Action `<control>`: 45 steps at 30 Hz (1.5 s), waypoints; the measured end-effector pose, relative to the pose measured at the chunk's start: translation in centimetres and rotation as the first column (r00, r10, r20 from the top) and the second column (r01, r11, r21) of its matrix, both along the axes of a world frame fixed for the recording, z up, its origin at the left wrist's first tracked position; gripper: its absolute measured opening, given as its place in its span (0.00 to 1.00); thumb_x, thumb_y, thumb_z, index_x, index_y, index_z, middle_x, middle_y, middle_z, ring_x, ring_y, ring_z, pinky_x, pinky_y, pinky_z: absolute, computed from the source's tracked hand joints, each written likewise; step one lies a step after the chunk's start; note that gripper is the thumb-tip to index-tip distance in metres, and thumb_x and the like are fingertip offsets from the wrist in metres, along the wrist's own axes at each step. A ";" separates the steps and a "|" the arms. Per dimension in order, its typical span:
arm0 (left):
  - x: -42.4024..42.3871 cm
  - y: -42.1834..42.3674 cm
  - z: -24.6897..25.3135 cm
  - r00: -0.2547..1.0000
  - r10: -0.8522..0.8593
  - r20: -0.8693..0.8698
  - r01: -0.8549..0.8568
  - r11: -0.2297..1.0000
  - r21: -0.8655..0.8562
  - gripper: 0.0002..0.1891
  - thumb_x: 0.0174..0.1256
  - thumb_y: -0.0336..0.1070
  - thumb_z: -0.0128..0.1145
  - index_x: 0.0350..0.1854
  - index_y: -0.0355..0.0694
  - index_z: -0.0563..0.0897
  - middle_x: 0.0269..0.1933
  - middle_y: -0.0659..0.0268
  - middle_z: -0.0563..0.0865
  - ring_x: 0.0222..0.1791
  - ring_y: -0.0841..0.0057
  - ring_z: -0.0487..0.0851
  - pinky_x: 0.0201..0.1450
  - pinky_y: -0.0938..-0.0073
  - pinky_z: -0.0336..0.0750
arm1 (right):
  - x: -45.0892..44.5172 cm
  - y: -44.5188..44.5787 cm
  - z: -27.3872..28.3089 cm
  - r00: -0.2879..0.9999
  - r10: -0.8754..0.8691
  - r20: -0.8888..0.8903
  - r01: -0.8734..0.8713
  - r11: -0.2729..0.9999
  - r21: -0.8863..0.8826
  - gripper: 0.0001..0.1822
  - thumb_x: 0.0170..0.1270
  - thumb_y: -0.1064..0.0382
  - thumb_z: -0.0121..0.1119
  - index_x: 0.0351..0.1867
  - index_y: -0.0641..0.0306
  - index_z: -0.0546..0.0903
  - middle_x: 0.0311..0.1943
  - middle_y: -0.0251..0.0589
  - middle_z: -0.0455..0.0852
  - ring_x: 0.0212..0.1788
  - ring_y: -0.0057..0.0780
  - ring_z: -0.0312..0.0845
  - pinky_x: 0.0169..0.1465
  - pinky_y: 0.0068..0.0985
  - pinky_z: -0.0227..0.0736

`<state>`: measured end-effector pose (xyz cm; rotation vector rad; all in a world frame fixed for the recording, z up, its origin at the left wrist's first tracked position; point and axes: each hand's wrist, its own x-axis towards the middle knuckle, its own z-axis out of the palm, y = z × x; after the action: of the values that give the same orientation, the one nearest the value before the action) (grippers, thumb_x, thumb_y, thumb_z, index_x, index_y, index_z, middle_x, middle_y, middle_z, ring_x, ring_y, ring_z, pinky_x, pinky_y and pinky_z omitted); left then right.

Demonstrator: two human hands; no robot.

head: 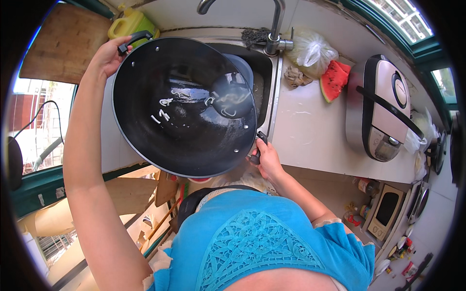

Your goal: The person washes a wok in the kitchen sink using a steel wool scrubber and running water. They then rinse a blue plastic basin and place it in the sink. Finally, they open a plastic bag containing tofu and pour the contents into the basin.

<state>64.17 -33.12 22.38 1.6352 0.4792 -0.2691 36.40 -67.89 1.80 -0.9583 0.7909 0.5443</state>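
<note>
A large black wok [174,145] is held tilted over the sink [270,98] by its two side handles. My left hand [111,56] grips the handle at the upper left. Around the handle at the lower right, my right hand [268,158] is closed. Some cloudy water [233,100] pools toward the wok's right side, and pale noodle-like scraps [165,102] cling to its inner wall. Behind the wok's right rim, a grey-blue basin [242,67] shows in part inside the sink; the rest of it is hidden.
A chrome faucet [275,29] rises behind the sink beside a dark scouring pad [256,36]. On the right counter are a plastic bag [311,51], a watermelon piece [335,80] and a rice cooker [380,105]. A yellow jug [136,25] and a wooden board [65,40] stand at left.
</note>
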 end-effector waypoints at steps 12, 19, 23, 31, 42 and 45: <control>0.4 2.6 -1.9 0.995 0.076 -0.063 -0.080 0.995 -0.056 0.09 0.60 0.36 0.58 0.39 0.39 0.75 0.28 0.67 0.78 0.28 0.81 0.76 0.34 0.79 0.77 | 1.6 0.1 0.2 0.999 0.008 0.033 -0.005 0.998 -0.069 0.11 0.69 0.53 0.44 0.34 0.57 0.67 0.21 0.30 0.70 0.22 0.23 0.71 0.25 0.25 0.70; -4.6 10.0 -8.7 0.939 0.328 -0.104 -0.344 0.882 -0.323 0.10 0.64 0.39 0.55 0.39 0.38 0.72 0.27 0.64 0.77 0.25 0.77 0.75 0.31 0.74 0.78 | 11.7 -3.3 -0.7 0.935 0.163 0.314 -0.028 0.919 -0.394 0.11 0.64 0.59 0.50 0.36 0.66 0.70 0.22 0.35 0.73 0.26 0.24 0.75 0.25 0.25 0.70; -9.5 11.4 -12.5 0.844 0.486 -0.225 -0.535 0.783 -0.316 0.16 0.64 0.49 0.55 0.33 0.39 0.73 0.26 0.67 0.74 0.23 0.78 0.73 0.29 0.74 0.77 | 21.2 -3.6 -0.3 0.821 0.491 0.292 -0.115 0.642 -0.758 0.15 0.58 0.62 0.51 0.42 0.73 0.72 0.33 0.51 0.80 0.36 0.39 0.78 0.41 0.32 0.72; -16.0 8.3 -17.3 0.704 0.637 -0.314 -0.709 0.610 -0.354 0.23 0.58 0.59 0.57 0.21 0.43 0.72 0.21 0.69 0.71 0.23 0.79 0.71 0.41 0.69 0.76 | 35.6 2.5 0.5 0.508 0.860 0.059 0.115 0.001 -0.993 0.15 0.57 0.65 0.53 0.44 0.71 0.75 0.44 0.60 0.79 0.48 0.54 0.74 0.52 0.42 0.68; -19.4 5.4 -20.2 0.749 0.620 -0.235 -0.661 0.671 -0.336 0.20 0.65 0.54 0.51 0.27 0.40 0.73 0.31 0.61 0.77 0.37 0.71 0.77 0.47 0.63 0.77 | 36.7 11.5 -1.3 0.028 0.964 0.264 0.552 0.205 -0.808 0.11 0.52 0.67 0.54 0.38 0.60 0.82 0.45 0.43 0.78 0.48 0.46 0.72 0.50 0.40 0.67; -19.7 4.6 -20.3 0.740 0.626 -0.248 -0.672 0.665 -0.325 0.21 0.64 0.55 0.52 0.28 0.40 0.73 0.32 0.61 0.77 0.38 0.71 0.77 0.46 0.64 0.77 | 34.4 15.8 -6.4 0.079 0.982 0.169 0.069 0.163 -0.984 0.13 0.54 0.59 0.59 0.42 0.54 0.81 0.48 0.39 0.76 0.53 0.40 0.69 0.54 0.38 0.65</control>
<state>44.43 -28.48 2.08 0.9617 1.0030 0.0871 70.80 -52.07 -4.64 -2.4282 -0.7391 0.1249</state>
